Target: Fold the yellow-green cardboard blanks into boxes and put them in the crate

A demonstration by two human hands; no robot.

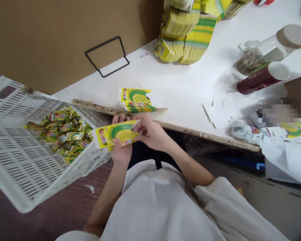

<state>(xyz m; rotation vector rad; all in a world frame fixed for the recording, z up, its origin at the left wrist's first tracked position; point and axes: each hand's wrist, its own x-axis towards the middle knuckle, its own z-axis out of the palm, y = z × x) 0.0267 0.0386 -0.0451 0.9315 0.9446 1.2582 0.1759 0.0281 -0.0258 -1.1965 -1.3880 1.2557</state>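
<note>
A yellow and green printed carton [120, 133] is held in front of my body, just off the table edge. My left hand [121, 150] grips it from below, thumb on the printed face and fingers behind it. At the carton's right end, my right hand [150, 132] pinches with thumb and fingers; what its fingertips hold there is partly hidden. Beyond my hands, a small stack of similar flat cartons [136, 98] lies on the white table [180, 97] near its wooden edge.
At my left stands a white slatted crate [17, 157] with many small yellow-green packets [67, 127]. Bundled cartons [188, 36] are stacked at the back beside a big cardboard box [65, 33] and a black wire frame [107, 57]. On the right are a jar [271, 50] and a dark red cup [261, 80].
</note>
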